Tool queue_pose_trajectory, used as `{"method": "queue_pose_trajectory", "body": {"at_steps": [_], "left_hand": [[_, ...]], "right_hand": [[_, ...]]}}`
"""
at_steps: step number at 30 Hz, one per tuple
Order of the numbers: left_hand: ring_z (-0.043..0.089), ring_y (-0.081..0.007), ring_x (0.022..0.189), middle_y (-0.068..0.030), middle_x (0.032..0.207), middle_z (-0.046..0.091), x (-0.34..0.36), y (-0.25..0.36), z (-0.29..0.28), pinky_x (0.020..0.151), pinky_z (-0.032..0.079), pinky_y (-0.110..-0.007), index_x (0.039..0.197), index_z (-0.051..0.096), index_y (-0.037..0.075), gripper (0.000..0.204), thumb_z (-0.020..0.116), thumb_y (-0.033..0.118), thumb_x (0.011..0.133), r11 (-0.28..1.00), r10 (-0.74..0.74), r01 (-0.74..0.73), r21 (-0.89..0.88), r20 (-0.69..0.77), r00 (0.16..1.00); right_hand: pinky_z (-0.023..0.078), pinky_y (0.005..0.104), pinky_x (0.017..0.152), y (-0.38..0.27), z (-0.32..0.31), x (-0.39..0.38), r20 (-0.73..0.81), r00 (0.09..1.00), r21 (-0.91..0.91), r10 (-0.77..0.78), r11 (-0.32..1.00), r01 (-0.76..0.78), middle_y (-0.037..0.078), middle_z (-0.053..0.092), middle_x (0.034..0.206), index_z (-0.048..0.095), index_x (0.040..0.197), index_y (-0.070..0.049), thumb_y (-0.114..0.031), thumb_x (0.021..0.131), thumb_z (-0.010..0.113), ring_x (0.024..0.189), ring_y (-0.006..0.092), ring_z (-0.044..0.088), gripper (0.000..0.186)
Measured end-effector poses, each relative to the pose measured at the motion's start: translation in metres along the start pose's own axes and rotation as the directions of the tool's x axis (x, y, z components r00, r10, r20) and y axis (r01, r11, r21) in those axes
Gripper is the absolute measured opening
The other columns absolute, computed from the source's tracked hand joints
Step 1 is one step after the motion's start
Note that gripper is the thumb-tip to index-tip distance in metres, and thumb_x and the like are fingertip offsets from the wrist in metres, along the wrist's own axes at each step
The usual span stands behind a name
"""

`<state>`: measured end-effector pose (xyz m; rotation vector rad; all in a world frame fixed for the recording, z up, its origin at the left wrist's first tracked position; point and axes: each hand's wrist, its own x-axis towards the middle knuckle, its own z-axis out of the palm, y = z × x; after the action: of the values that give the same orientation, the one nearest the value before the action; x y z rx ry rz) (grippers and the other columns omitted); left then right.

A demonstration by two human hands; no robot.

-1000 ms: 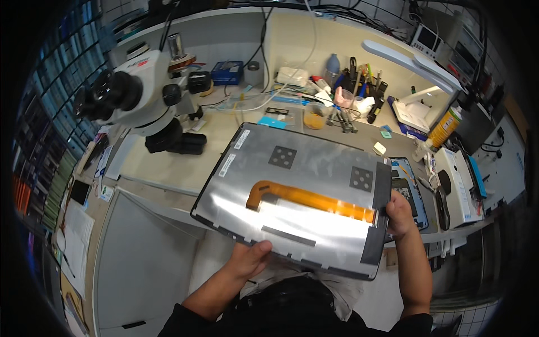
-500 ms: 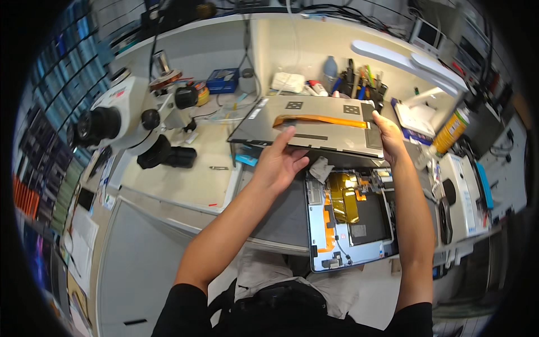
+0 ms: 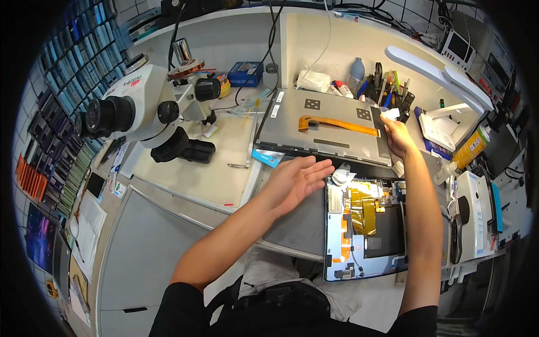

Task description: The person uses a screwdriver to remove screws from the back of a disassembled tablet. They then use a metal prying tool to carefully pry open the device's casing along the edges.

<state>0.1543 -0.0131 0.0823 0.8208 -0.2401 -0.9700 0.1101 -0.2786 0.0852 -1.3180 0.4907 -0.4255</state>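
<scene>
The grey back of a display panel faces up at the back of the bench, an orange flex cable lying across it. My right hand grips the panel's right edge, with the fingers partly hidden. Just below the panel's front edge, my left hand is open with fingers stretched out and holds nothing. An opened tablet body lies nearer to me at the bench edge. Gold tape and orange cables show inside it. A crumpled white tissue rests at its upper left corner.
A white microscope stands at the left over a pale work mat. Behind the panel are a pen holder full of tools and a blue bottle. A lamp, a yellow spray can and a white machine occupy the right.
My left hand has come off the panel and dropped toward me, its fingers straightening. The panel has settled farther back, still in my right hand. The whole view has shifted a little.
</scene>
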Motion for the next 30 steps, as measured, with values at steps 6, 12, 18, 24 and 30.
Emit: {"method": "queue_pose_trajectory", "body": {"at_steps": [6,12,18,24,30], "left_hand": [[0.047,-0.015,0.1,-0.009,0.114,0.047,-0.037,0.02,-0.023,0.072,0.043,-0.022,0.114,0.041,0.004,0.036,0.051,0.012,0.08,0.799,0.232,-0.244,0.549,0.093,0.968],[0.046,-0.0069,0.072,-0.0005,0.082,0.05,-0.036,0.047,-0.048,0.056,0.036,-0.018,0.088,0.049,0.004,0.014,0.056,0.003,0.075,0.112,0.614,-0.317,0.942,0.185,0.768],[0.044,-0.0093,0.059,-0.0037,0.069,0.05,-0.064,0.033,-0.043,0.052,0.036,-0.022,0.077,0.049,0.001,0.004,0.051,0.004,0.078,0.104,0.435,-0.394,0.913,0.315,0.844],[0.05,-0.0135,0.063,-0.0072,0.089,0.055,-0.055,-0.011,-0.027,0.057,0.04,-0.021,0.085,0.054,0.002,0.016,0.045,-0.004,0.073,-0.022,0.364,-0.58,0.815,0.546,0.754],[0.052,-0.0168,0.065,-0.0067,0.089,0.056,-0.041,-0.029,-0.021,0.055,0.041,-0.024,0.084,0.055,0.003,0.022,0.047,-0.008,0.067,-0.043,0.373,-0.615,0.788,0.584,0.721]], "right_hand": [[0.045,0.021,0.046,-0.013,-0.001,-0.004,0.036,0.997,-0.402,-0.063,0.913,0.072,0.004,0.058,0.076,0.05,0.097,-0.001,-0.031,0.083,0.05,0.058,0.0076,0.055,0.033],[0.043,0.0278,0.052,-0.023,-0.007,-0.013,-0.059,0.947,-0.836,-0.317,0.534,0.127,0.008,0.057,0.069,0.053,0.086,-0.002,-0.031,0.08,0.053,0.058,0.0161,0.055,0.03],[0.042,0.0337,0.056,-0.041,-0.021,-0.06,-0.017,0.807,-0.942,-0.59,0.281,0.185,0.012,0.057,0.062,0.056,0.075,-0.002,-0.028,0.078,0.054,0.057,0.0232,0.055,0.027],[0.044,0.0301,0.056,-0.015,-0.008,-0.134,0.272,0.842,-0.926,-0.465,0.112,0.361,0.005,0.057,0.074,0.057,0.086,-0.009,-0.014,0.077,0.056,0.062,0.0195,0.057,0.01],[0.046,0.0317,0.053,0.011,0.047,-0.136,0.521,0.764,-0.853,-0.379,-0.219,0.474,0.003,0.056,0.074,0.057,0.092,-0.015,-0.019,0.074,0.055,0.065,0.0208,0.058,0.019]]}}
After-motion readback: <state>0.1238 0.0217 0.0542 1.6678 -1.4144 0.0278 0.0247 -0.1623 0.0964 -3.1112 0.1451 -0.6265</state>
